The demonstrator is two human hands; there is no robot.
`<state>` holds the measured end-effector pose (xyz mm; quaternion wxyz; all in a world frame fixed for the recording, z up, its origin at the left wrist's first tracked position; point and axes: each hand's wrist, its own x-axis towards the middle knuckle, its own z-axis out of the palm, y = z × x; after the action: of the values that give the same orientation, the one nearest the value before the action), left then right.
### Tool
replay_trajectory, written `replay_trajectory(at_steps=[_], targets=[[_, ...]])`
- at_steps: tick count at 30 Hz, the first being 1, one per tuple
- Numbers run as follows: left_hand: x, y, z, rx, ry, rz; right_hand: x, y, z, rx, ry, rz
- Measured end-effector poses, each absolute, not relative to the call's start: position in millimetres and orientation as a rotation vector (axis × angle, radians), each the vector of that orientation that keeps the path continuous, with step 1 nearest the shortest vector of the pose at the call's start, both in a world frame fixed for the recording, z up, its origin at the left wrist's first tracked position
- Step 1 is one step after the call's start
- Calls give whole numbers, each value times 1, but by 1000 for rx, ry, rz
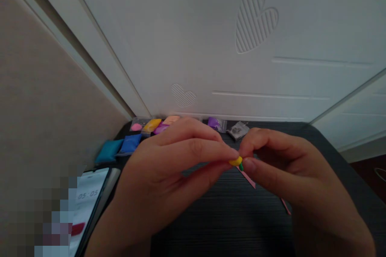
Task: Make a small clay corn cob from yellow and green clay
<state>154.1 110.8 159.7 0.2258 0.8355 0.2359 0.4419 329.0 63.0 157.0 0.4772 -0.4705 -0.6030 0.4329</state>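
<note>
My left hand [177, 168] is closed in a pinch, its thumb and fingertips on a small yellow piece of modelling clay [235, 162]. A tiny green clay piece [241, 167] sticks out at the right end of the yellow one, touching it. My right hand [280, 168] meets the left one here, with thumb and forefinger pinched together at the green piece. The fingertips hide part of both pieces. Below the hands, a thin pink strip [249, 180] lies on the dark table.
Clay bags line the back of the dark ribbed table [211, 217]: yellow [152, 125], purple [214, 123] and a grey one [238, 130] among them. Blue [130, 144] and teal [109, 151] packs lie left. A phone [90, 204] rests front left. A white panel [193, 40] stands behind.
</note>
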Motion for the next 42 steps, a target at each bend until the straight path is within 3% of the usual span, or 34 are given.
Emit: replay_trajectory(at_steps=[30,42], targets=[[153,111,161,2383,596,1166,328,64,158,-1173,-1495,1073],[147,114,162,2100,707,1216,326,59,156,-1121,-1724,402]])
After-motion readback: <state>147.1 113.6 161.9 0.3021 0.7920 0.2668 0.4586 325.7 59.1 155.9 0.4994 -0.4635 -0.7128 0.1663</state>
